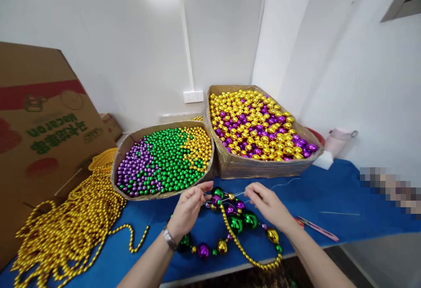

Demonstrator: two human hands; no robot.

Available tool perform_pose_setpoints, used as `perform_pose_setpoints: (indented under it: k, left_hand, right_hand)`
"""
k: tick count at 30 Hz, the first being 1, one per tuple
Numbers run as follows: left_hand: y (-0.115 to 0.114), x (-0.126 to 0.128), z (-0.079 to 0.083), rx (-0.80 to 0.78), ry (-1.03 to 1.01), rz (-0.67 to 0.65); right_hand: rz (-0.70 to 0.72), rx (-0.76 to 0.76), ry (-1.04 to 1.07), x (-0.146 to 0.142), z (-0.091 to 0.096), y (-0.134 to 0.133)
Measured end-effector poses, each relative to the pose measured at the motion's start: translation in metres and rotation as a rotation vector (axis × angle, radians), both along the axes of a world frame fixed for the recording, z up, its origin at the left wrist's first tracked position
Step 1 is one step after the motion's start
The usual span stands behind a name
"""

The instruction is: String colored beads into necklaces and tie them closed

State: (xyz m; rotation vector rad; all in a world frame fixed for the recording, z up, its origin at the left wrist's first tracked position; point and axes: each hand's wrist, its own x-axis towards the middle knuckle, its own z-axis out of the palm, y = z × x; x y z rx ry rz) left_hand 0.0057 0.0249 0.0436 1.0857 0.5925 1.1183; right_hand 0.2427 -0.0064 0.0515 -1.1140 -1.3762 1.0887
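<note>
My left hand [189,207] and my right hand [268,204] are raised over the blue table [329,191], fingers pinched on a thin string [283,184] that carries a small gold bead [231,196] between them. Under the hands lies a bead necklace [237,226] of large green, purple and gold balls with a gold strand looping toward the table's front edge. A watch is on my left wrist.
A cardboard box of small purple, green and gold beads [164,158] sits behind the hands; a box of larger gold and purple balls [259,123] stands to its right. A pile of gold bead strands [69,226] lies left. Pink scissors [317,228] and a needle [338,213] lie right.
</note>
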Motion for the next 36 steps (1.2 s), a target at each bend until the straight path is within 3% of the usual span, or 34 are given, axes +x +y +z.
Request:
perform_pose_setpoints:
  k: [3, 7, 11, 14, 18, 21, 24, 28, 32, 36]
  left_hand:
    - [-0.005, 0.008, -0.006, -0.136, -0.298, -0.064]
    - [-0.01, 0.026, -0.01, -0.188, -0.474, -0.043]
    - [-0.01, 0.029, -0.016, -0.23, -0.472, 0.009]
    - [-0.012, 0.023, -0.028, -0.26, -0.402, 0.053]
    - [-0.016, 0.018, -0.047, -0.332, -0.332, 0.124]
    - [-0.015, 0.018, -0.05, -0.341, -0.234, 0.146]
    - [-0.011, 0.018, -0.041, -0.265, -0.088, 0.119]
    - [-0.006, 0.019, -0.022, -0.113, 0.185, 0.027]
    - [-0.003, 0.024, -0.009, 0.021, 0.36, -0.117]
    - [-0.002, 0.028, -0.008, 0.04, 0.368, -0.163]
  right_hand:
    - [-0.043, -0.092, 0.316, -0.01, -0.019, 0.002]
    - [-0.057, -0.149, 0.643, -0.033, -0.028, 0.007]
    - [-0.065, -0.186, 0.78, -0.038, -0.028, 0.01]
    - [-0.087, -0.208, 0.778, -0.039, -0.038, 0.01]
    - [-0.13, -0.199, 0.671, -0.043, -0.059, 0.006]
    - [-0.132, -0.159, 0.508, -0.04, -0.064, 0.001]
    - [-0.11, -0.089, 0.264, -0.026, -0.052, -0.005]
    - [-0.051, 0.093, -0.091, -0.013, -0.022, -0.009]
    - [0.036, 0.285, -0.305, -0.024, 0.0, 0.004]
    - [0.057, 0.384, -0.386, -0.04, 0.003, 0.027]
